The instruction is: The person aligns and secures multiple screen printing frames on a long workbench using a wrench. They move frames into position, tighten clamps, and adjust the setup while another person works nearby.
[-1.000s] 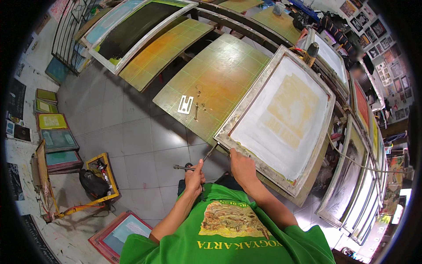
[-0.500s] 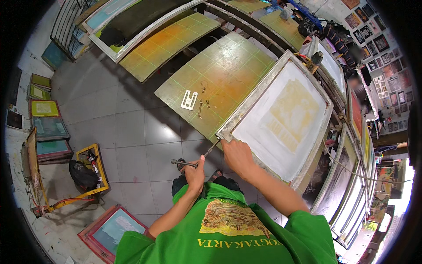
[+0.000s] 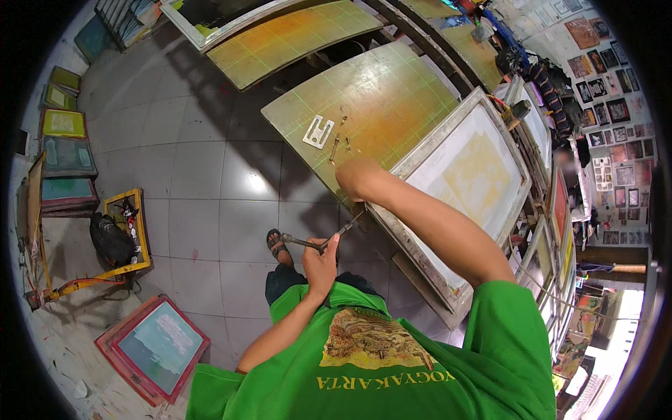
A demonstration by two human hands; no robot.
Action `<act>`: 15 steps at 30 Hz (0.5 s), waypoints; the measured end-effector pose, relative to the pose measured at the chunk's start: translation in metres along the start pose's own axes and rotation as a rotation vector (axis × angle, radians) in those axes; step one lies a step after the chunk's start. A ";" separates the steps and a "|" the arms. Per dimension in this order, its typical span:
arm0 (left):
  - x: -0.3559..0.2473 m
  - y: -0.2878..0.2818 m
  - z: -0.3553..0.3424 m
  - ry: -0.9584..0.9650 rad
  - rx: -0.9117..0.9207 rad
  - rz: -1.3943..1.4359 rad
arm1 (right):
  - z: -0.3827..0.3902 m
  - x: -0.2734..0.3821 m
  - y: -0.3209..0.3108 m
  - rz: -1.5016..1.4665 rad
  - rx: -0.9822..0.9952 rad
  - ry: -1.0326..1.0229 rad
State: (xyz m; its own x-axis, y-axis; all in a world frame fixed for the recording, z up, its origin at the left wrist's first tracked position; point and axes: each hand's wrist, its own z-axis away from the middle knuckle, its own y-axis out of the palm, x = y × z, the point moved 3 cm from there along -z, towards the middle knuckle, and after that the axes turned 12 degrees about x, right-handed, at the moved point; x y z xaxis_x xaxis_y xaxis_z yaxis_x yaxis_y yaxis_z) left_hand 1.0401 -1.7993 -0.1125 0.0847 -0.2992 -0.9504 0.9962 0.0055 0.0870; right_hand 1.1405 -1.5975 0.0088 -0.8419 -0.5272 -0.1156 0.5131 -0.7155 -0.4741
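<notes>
My left hand point(image 3: 320, 267) is closed around a metal wrench with a crossways handle point(image 3: 302, 242). The tool's shaft points up and right to the near corner of a screen printing frame point(image 3: 413, 241), which has a pale mesh with a yellowish image. My right hand point(image 3: 358, 180) is bent over at that corner, beside the edge of a greenish board with grid lines point(image 3: 378, 91); its fingers are hidden beneath it. On the board lie a slotted metal plate point(image 3: 318, 131) and a few small bolt-like parts point(image 3: 334, 148).
Another grid-lined board point(image 3: 280, 42) extends at the far left under a raised frame. Framed screens point(image 3: 66, 150) lean along the left wall, near a yellow-edged frame point(image 3: 143, 227) with a black bag point(image 3: 112, 241). A red-edged screen point(image 3: 157, 346) lies at lower left; more frames stand at right.
My right hand has swung from the frame's near edge over its corner toward the board, forearm now crossing the frame. My left hand has lowered slightly with the wrench. The view has shifted.
</notes>
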 end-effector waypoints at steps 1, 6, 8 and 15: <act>0.010 0.002 -0.003 0.039 -0.020 -0.049 | -0.006 -0.001 -0.006 0.026 0.026 0.037; 0.021 -0.006 -0.012 -0.458 0.248 0.483 | 0.025 0.011 -0.015 -0.014 -0.191 0.070; 0.044 -0.014 -0.016 -0.795 0.545 1.183 | 0.066 0.001 0.006 -0.431 -0.615 -0.087; 0.023 -0.014 -0.002 -1.213 0.260 1.555 | 0.155 -0.074 0.294 -1.494 -1.387 0.674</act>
State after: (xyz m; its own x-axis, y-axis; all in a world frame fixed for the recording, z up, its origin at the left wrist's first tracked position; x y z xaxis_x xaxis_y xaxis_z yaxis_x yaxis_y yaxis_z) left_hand 1.0280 -1.8041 -0.1366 0.5533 -0.5510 0.6247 0.0579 0.7736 0.6311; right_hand 1.3793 -1.8400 0.0128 -0.4719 0.3915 0.7900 -0.5758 0.5417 -0.6124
